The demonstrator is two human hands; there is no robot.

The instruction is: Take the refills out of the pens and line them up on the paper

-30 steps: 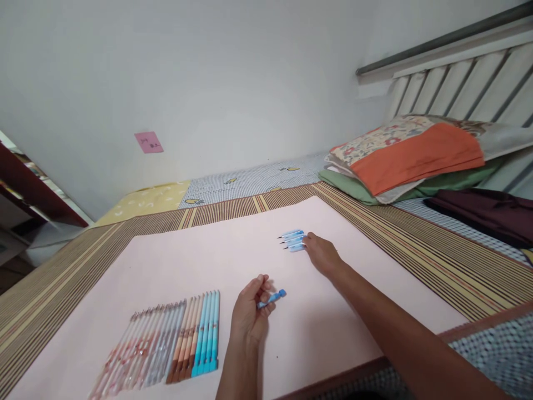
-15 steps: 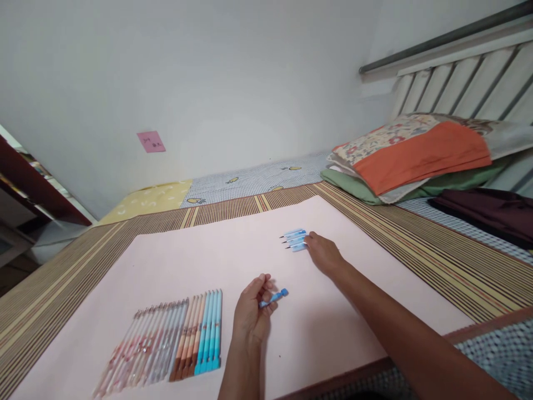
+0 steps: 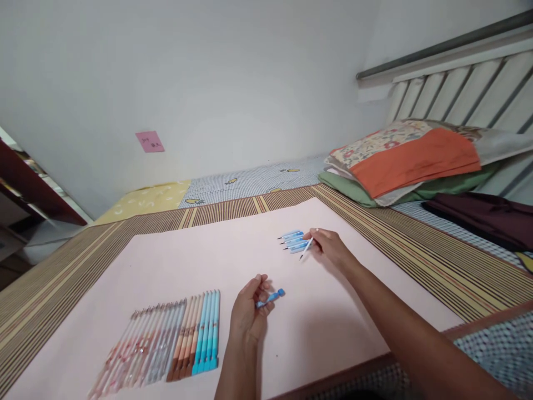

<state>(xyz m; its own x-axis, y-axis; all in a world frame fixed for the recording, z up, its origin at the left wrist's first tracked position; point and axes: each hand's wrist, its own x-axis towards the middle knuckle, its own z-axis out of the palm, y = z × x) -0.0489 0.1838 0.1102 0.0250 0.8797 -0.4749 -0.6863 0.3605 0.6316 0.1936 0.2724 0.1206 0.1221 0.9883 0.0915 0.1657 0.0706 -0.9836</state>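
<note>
My left hand (image 3: 249,311) is closed around a blue pen cap (image 3: 271,298) that sticks out to the right, just above the pink paper sheet (image 3: 175,261). My right hand (image 3: 330,246) pinches a thin pen refill (image 3: 306,249), lifted slightly and pointing down-left. It hovers beside a small row of light blue pen pieces (image 3: 291,240) lying on the sheet. A row of several assembled pens (image 3: 166,341), pink, clear, brown and blue, lies side by side at the sheet's near left.
The pink sheet lies on a striped woven mat (image 3: 437,250) over a bed. Folded orange, floral and green bedding (image 3: 408,161) and a dark maroon cloth (image 3: 483,214) sit at the right. A pink sticky note (image 3: 149,141) is on the white wall. A dark shelf (image 3: 25,194) stands at the left.
My right hand has picked one thin refill up from the row of blue pieces and tilted it. My left hand has shifted slightly with the cap.
</note>
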